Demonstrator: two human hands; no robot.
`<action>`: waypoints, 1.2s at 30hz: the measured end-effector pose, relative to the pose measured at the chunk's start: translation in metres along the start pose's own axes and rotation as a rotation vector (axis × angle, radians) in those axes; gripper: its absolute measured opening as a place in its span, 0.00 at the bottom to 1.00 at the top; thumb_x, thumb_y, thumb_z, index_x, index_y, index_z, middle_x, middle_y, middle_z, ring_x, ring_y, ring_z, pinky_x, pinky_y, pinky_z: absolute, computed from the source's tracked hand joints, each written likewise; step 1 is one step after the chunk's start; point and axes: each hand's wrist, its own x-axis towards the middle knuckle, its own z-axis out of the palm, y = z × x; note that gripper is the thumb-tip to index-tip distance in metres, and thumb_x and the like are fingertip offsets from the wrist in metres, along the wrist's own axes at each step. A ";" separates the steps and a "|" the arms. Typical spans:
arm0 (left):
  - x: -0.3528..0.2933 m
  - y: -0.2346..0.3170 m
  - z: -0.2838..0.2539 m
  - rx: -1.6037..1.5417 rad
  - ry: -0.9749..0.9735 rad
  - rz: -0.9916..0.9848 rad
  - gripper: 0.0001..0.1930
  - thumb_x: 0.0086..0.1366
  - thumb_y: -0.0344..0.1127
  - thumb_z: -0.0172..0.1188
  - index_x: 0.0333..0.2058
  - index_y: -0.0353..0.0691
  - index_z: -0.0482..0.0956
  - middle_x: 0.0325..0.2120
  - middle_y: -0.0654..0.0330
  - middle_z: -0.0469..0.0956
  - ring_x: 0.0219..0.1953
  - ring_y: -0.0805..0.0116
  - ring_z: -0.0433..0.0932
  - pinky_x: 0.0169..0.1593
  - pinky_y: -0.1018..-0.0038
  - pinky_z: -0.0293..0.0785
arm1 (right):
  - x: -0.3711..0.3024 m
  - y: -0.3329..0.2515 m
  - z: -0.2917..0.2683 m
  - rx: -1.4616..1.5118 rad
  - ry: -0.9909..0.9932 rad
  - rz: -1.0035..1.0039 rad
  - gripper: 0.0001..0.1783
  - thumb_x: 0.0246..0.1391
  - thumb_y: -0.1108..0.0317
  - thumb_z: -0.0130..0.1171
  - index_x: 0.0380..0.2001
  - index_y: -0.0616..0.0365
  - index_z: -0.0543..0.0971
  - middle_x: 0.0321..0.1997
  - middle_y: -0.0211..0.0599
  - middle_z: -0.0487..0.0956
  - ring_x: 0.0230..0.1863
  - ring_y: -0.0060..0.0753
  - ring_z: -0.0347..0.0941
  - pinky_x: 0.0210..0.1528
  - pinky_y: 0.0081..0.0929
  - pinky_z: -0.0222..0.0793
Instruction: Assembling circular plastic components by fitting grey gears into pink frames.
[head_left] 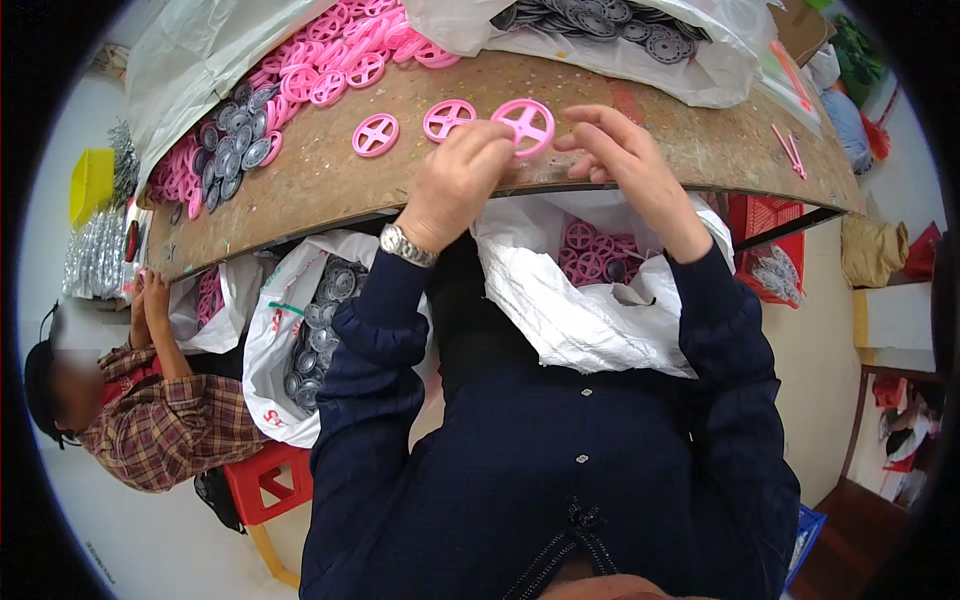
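Observation:
A pink four-spoked toy wheel (526, 124) is tilted up above the near part of the table, its lower left rim between the fingertips of my left hand (448, 190). My right hand (628, 158) is just to the right of that wheel, fingers apart and curved, with nothing visible in it. Two similar items, a pink wheel (449, 120) and another pink wheel (375, 134), rest on the worn wooden table (590, 85) left of the held one. Below my hands, a white woven sack (575, 325) with pink wheels (597, 262) inside sits open at my lap.
A heap of pink wheels (366, 70) and grey discs (238, 125) covers the table's left side. Dark grey discs (669, 44) lie on white sheeting at the back. Left of me stands a sack (268, 345) of grey discs. A co-worker (170, 420) sits far left.

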 end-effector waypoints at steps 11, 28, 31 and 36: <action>0.001 0.024 0.012 -0.813 0.198 -0.797 0.16 0.66 0.30 0.61 0.50 0.34 0.72 0.41 0.56 0.78 0.38 0.70 0.80 0.34 0.78 0.77 | 0.029 0.021 0.027 0.067 -0.032 -0.214 0.15 0.63 0.65 0.57 0.49 0.60 0.76 0.39 0.25 0.80 0.36 0.12 0.73 0.37 0.13 0.69; -0.005 0.008 0.031 -1.039 0.209 -0.992 0.12 0.70 0.29 0.54 0.51 0.35 0.73 0.32 0.62 0.80 0.25 0.80 0.79 0.24 0.85 0.72 | 0.185 0.038 -0.104 -0.947 0.577 -0.490 0.23 0.55 0.51 0.60 0.43 0.60 0.83 0.42 0.50 0.82 0.46 0.51 0.78 0.48 0.40 0.71; -0.004 0.009 0.033 -1.053 0.226 -0.989 0.13 0.70 0.29 0.54 0.51 0.34 0.73 0.32 0.63 0.80 0.25 0.81 0.78 0.25 0.86 0.71 | 0.204 0.041 -0.117 -0.991 0.554 -0.403 0.26 0.55 0.49 0.60 0.45 0.60 0.82 0.45 0.52 0.82 0.48 0.54 0.77 0.50 0.41 0.71; -0.007 0.008 0.035 -1.047 0.227 -0.981 0.13 0.70 0.28 0.54 0.52 0.33 0.72 0.33 0.63 0.79 0.25 0.81 0.78 0.25 0.86 0.70 | 0.212 0.042 -0.114 -1.058 0.521 -0.317 0.28 0.50 0.47 0.64 0.44 0.62 0.82 0.43 0.53 0.82 0.47 0.54 0.78 0.50 0.40 0.72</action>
